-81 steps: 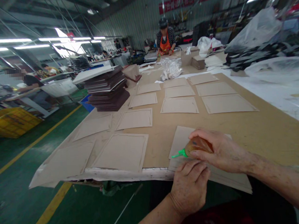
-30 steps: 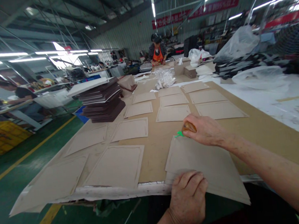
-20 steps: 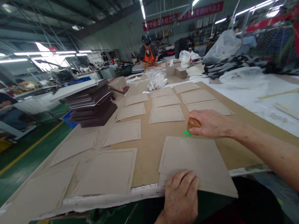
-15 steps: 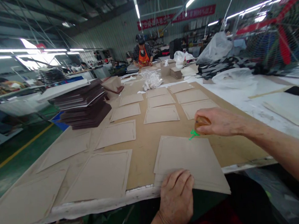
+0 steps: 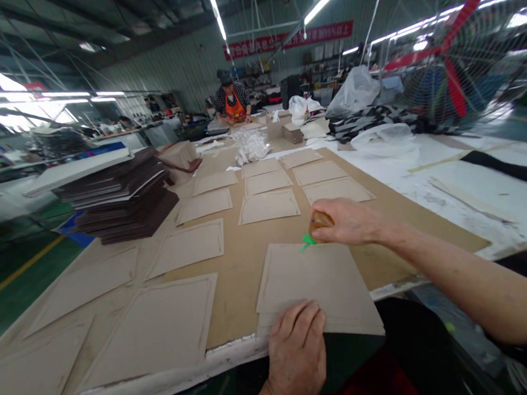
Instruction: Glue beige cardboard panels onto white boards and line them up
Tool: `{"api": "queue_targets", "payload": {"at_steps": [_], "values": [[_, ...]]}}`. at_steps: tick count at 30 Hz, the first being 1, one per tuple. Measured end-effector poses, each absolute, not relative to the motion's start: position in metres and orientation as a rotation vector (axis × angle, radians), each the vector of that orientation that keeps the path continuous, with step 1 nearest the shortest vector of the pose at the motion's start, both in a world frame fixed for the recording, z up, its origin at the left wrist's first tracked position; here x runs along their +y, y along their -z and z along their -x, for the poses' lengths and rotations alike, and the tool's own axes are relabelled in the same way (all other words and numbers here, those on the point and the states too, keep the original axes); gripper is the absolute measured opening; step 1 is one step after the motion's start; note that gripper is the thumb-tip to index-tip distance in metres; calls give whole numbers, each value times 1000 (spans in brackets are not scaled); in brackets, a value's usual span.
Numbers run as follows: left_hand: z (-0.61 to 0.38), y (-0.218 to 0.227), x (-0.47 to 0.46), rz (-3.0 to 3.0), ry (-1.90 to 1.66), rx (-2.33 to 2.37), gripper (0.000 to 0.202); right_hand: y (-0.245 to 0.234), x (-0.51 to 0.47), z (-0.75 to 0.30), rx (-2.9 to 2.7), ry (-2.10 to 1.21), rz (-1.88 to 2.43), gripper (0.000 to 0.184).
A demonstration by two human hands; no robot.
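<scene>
My right hand [image 5: 345, 221] is closed around an amber glue bottle [image 5: 319, 222] whose green nozzle [image 5: 307, 241] touches the far edge of a tan cardboard sheet [image 5: 316, 281]. That sheet lies on top of a small stack hanging over the table's near edge. My left hand [image 5: 296, 353] presses flat on the stack's near edge, fingers together and stretched out. Several similar cardboard sheets [image 5: 268, 205] lie spread in rows on the brown table [image 5: 239, 263].
A tall pile of dark brown boards [image 5: 117, 194] stands at the left. Clear plastic bags [image 5: 250, 145] and white bags [image 5: 384, 139] lie farther back. A person in an orange apron [image 5: 231, 105] works at the far end. A large fan guard [image 5: 455, 79] is at right.
My right hand has run the glue nozzle from the sheet's near left corner up to its far edge and along it. My left hand has stayed on the near edge. The camera turned right.
</scene>
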State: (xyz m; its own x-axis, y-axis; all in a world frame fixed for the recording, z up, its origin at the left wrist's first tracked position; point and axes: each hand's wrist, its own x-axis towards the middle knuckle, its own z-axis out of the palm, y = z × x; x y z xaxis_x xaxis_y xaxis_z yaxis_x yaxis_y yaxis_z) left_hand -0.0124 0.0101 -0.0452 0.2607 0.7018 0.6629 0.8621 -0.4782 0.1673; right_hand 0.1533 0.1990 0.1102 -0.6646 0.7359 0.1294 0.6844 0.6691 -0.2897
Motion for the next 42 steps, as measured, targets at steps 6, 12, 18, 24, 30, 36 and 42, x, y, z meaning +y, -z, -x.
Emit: {"api": "queue_targets", "payload": {"at_steps": [6, 12, 18, 24, 30, 36, 42], "values": [[14, 46, 9, 2312, 1001, -1469, 33, -102, 202, -111, -2646, -271, 1012, 22], [14, 45, 10, 2315, 1008, -1447, 33, -118, 206, -164, -2695, -267, 1149, 18], [12, 45, 11, 2289, 1016, -1459, 30, -121, 200, -224, -2660, -262, 1341, 20], [12, 42, 12, 2307, 1003, -1438, 30, -112, 196, -219, -2611, -230, 1341, 23], [13, 40, 12, 2320, 980, -1434, 31, -116, 196, -225, -2616, -237, 1354, 19], [13, 41, 12, 2308, 994, -1437, 30, -114, 191, -245, -2573, -253, 1439, 23], [14, 40, 12, 2338, 961, -1424, 32, -122, 166, -256, -2665, -450, 1326, 24]]}}
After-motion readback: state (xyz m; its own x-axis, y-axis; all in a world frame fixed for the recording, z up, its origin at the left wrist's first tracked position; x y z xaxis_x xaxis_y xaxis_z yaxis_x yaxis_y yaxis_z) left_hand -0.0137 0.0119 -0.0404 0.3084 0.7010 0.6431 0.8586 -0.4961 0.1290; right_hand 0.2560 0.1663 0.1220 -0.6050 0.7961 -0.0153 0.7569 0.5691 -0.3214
